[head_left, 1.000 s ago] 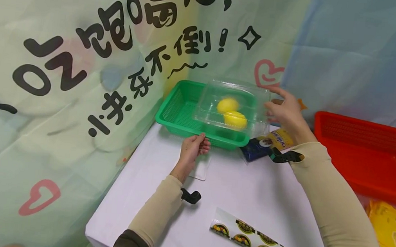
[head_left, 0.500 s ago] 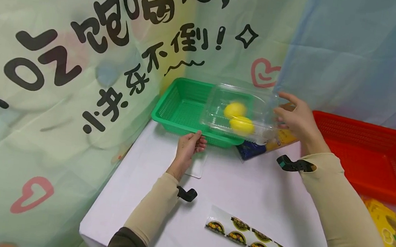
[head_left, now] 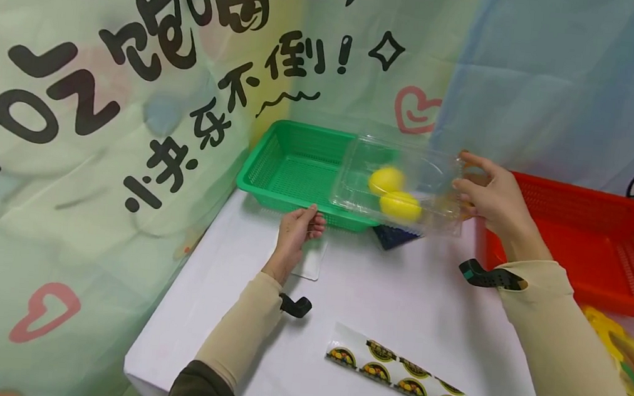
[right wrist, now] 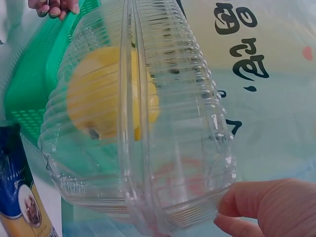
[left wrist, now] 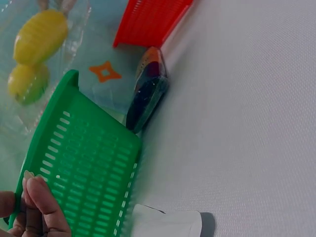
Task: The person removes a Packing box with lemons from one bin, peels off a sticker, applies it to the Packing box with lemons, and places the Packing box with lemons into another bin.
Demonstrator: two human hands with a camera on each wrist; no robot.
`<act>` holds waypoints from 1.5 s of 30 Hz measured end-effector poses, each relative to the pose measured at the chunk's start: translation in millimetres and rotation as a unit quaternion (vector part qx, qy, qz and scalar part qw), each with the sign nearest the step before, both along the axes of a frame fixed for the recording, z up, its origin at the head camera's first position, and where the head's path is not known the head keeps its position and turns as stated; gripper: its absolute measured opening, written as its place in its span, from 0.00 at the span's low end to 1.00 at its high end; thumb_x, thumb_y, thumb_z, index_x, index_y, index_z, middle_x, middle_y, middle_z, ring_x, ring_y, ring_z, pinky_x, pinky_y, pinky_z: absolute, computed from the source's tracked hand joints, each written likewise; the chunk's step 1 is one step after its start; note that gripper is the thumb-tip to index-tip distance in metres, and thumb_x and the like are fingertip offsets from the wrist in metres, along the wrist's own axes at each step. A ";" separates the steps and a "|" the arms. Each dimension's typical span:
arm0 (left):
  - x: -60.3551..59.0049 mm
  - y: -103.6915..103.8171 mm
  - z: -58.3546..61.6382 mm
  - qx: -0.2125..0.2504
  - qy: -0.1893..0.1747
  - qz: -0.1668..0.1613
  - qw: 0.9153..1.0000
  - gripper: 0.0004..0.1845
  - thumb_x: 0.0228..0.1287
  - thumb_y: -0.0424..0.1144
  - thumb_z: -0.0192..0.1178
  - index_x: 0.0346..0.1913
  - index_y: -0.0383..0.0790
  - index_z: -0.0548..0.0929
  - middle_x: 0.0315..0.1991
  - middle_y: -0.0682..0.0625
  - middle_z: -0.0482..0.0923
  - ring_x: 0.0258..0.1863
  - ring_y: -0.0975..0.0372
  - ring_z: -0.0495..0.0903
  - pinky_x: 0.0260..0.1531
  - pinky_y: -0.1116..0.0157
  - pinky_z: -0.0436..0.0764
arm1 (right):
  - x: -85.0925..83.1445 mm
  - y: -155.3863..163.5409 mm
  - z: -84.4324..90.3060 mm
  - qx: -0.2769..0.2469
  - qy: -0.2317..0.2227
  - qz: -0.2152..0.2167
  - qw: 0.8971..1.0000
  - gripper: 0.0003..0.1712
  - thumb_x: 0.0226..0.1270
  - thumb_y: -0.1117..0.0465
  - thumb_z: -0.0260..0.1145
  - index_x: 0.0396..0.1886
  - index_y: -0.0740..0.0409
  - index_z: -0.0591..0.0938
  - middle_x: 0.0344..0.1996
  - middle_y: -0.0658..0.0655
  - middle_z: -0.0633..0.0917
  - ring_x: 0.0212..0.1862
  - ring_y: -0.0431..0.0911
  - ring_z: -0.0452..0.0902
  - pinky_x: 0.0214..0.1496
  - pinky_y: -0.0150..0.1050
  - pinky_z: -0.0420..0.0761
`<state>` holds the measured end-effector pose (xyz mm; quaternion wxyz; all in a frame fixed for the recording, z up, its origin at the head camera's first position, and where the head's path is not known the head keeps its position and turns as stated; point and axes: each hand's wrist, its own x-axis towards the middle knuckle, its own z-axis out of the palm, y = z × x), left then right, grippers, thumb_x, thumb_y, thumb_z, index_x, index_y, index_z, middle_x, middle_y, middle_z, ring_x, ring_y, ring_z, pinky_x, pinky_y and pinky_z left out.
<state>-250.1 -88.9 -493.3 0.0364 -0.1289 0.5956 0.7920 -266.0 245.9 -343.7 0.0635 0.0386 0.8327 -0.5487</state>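
Left hand [head_left: 298, 229] pinches the green plastic basket [head_left: 299, 174]; right hand [head_left: 499, 196] should hold level the pinched clear plastic box [head_left: 430, 178].

Green rectangular plastic basket [head_left: 291, 174]: is standing left of red rectangular plastic basket [head_left: 584, 246]
Two yellow oval fruits [head_left: 400, 206]: are lying in clear rectangular plastic box [head_left: 434, 178]

Yellow fruits [head_left: 400, 206], clear container [head_left: 352, 185], green basket [head_left: 271, 199], red basket [head_left: 579, 246], white strip [head_left: 398, 375] patterned black-and-yellow.
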 end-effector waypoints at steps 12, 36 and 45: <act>2.9 -1.9 2.2 -0.004 0.003 0.003 1.000 0.17 0.77 0.45 0.56 0.44 0.32 0.84 0.29 0.51 0.84 0.28 0.65 0.82 0.28 0.73 0.82 | 20.2 22.1 1.1 0.068 0.012 -0.008 0.998 0.40 0.75 0.46 0.61 0.82 0.38 0.56 0.75 0.67 0.64 0.36 0.36 0.81 0.38 0.32 0.86; 2.6 -1.0 -0.5 -0.008 0.012 -0.005 1.000 0.20 0.77 0.46 0.57 0.48 0.28 0.83 0.29 0.51 0.84 0.28 0.65 0.83 0.28 0.73 0.81 | 76.4 61.0 -20.1 0.079 0.018 -0.011 0.997 0.39 0.75 0.43 0.60 0.81 0.36 0.58 0.70 0.64 0.69 0.40 0.29 0.83 0.39 0.31 0.86; 3.9 0.3 1.1 -0.014 0.008 -0.002 1.000 0.17 0.76 0.46 0.57 0.45 0.33 0.84 0.30 0.50 0.84 0.28 0.65 0.82 0.28 0.73 0.81 | 91.5 72.4 -30.6 0.079 -0.011 0.001 0.997 0.40 0.76 0.43 0.59 0.82 0.35 0.55 0.72 0.67 0.68 0.40 0.30 0.84 0.42 0.32 0.86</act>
